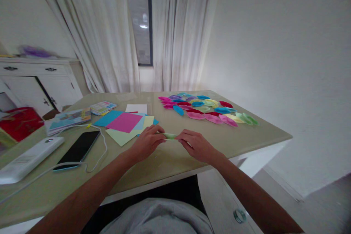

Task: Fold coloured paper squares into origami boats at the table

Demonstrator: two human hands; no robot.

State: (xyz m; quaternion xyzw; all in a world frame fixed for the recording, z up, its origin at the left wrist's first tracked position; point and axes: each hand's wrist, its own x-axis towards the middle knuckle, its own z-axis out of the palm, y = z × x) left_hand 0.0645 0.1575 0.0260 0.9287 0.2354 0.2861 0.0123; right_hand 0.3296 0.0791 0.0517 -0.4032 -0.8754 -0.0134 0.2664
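A small strip of light green folded paper (171, 136) is stretched between my two hands, just above the table near its front edge. My left hand (149, 140) pinches its left end, and my right hand (196, 144) pinches the other. Just left of my left hand lie loose paper sheets: a magenta sheet (124, 121), a pale green sheet (120, 137) and a blue sheet (108, 118). Beyond my right hand many folded paper leaf shapes are spread out, among them a pink one (195, 116), a blue one (178, 110) and a green one (248, 119).
At the left of the table (233, 142) lie a black-screened phone (79, 149), a white power bank (30, 159), a white cable (105, 146) and booklets (70, 120). A white wall (287, 62) borders the right side. A tape roll (239, 216) lies on the floor.
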